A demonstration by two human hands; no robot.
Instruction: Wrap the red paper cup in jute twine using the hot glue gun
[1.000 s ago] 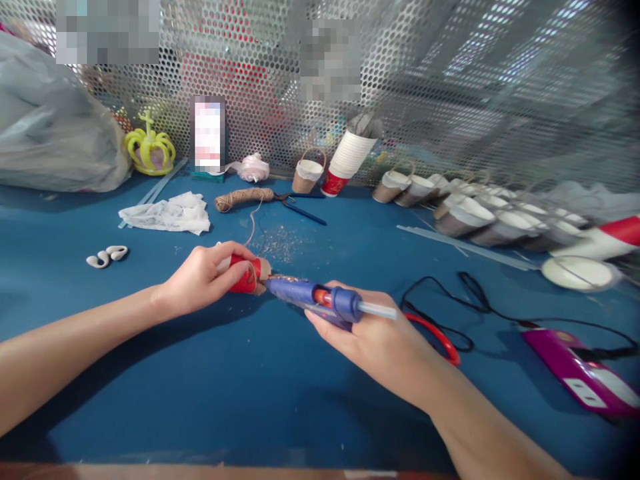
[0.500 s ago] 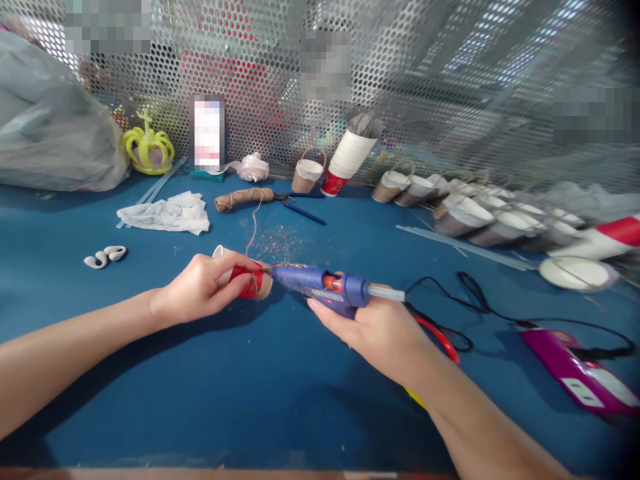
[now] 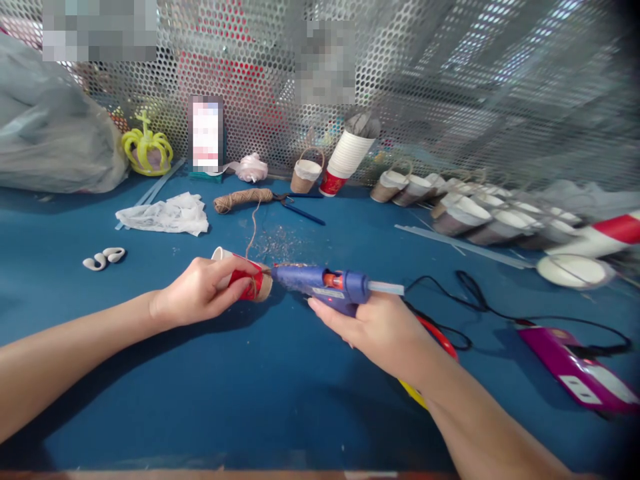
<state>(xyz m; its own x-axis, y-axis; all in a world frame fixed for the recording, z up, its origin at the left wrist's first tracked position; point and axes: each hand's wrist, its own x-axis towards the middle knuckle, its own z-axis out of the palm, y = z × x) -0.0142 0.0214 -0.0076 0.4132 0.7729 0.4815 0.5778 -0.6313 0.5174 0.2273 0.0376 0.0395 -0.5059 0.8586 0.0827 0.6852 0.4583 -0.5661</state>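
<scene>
Clock from view centre: paper cup (image 3: 261,288) at 8 was red with white lip and tan end, glue gun (image 3: 317,280) at 6 blue-violet with orange inner part and whitish glue stick (image 3: 386,288), twine roll (image 3: 243,199) at 10 tan, plier handles (image 3: 304,213) at 11 dark blue, tabletop (image 3: 250,400) plain blue. Pumpkin-shaped piece (image 3: 146,143) farther out at 10 was yellow-green, cup stack (image 3: 351,152) at 1 white above red bottom, small buckets (image 3: 463,219) at 3 brown with white linings, power block (image 3: 550,347) at 4 magenta-purple. Screen (image 3: 400,73) at 12 was grey, patterned with round holes.
</scene>
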